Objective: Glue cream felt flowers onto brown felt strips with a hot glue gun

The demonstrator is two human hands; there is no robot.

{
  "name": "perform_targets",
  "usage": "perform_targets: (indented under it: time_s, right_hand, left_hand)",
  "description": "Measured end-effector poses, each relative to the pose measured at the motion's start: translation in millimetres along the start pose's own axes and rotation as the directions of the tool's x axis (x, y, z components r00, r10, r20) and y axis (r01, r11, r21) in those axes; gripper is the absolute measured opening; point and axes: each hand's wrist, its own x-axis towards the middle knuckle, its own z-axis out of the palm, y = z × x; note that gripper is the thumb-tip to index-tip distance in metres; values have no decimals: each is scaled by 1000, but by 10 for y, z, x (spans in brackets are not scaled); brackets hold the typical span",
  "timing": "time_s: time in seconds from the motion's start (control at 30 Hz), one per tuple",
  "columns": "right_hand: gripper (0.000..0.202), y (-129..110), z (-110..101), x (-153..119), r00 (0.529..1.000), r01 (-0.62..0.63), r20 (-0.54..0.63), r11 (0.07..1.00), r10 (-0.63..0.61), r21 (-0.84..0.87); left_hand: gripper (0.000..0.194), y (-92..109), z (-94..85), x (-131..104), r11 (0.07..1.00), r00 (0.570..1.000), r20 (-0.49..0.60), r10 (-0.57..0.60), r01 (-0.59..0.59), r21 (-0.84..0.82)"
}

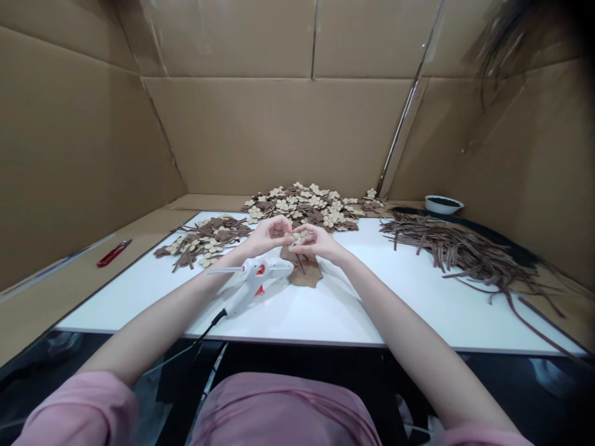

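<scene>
Both hands meet over the middle of the white board (pixel 353 316). Between the fingertips of my left hand (pixel 274 233) and my right hand (pixel 318 240) is a small cream flower (pixel 298 236), with a brown strip (pixel 301 265) hanging below it. Each hand is closed in a pinch on the flower. Under them lies a brown, uneven-edged piece (pixel 307 276). A white glue gun (pixel 253 279) with a red trigger rests just below my left hand, its nozzle close to the brown piece.
Cream and brown flowers (pixel 311 204) are heaped at the back. A smaller pile of flowers with strips (pixel 207 240) lies left. Brown strips (pixel 446 244) spread at right, near a white bowl (pixel 444 204). A red cutter (pixel 113 254) lies far left. Cardboard walls (pixel 279 124) surround the board.
</scene>
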Motion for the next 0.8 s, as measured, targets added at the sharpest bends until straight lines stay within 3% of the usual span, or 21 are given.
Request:
perform_targets:
  time_s: [0.8]
  right_hand:
    - [56,34,-17,32,1000,18,-14,1000,-17,22]
  left_hand:
    - [35,12,49,-5,1000,1000,19,3,-3,-5]
